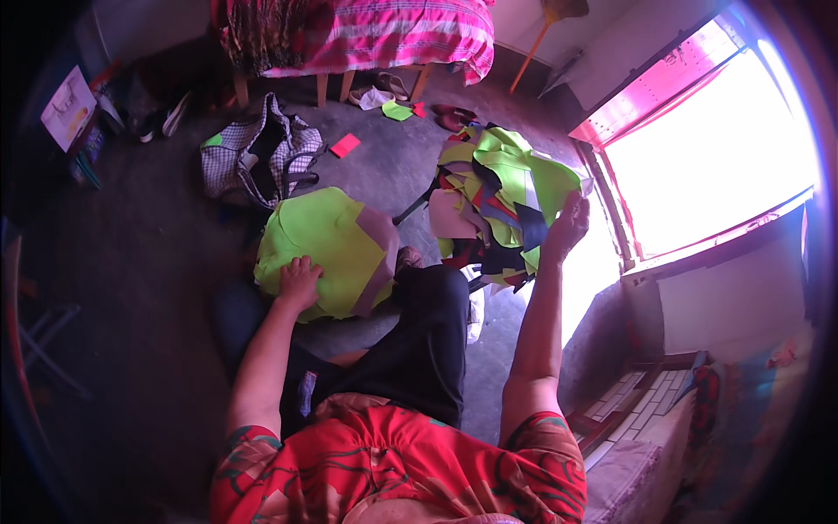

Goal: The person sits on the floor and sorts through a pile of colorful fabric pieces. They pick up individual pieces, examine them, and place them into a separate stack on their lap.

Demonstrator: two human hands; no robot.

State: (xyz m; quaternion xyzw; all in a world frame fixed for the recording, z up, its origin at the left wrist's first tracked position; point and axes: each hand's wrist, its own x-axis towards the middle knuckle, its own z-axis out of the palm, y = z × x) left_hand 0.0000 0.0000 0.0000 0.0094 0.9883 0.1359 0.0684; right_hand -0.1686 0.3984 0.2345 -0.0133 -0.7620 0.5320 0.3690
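Neon-yellow fabric stack [327, 249] lies under the flat left hand [299, 281]; right hand [567, 225] grips the scrap pile [493, 201].

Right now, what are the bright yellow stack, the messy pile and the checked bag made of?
Yellow stack under the left hand: looks like thin matte fabric, with grey strips that may be reflective tape. It lies flat in layers.
Messy pile touched by the right hand: probably cloth scraps, yellow, dark and pinkish, limp and crumpled.
Checked bag: likely woven cloth; it slumps softly on the floor.
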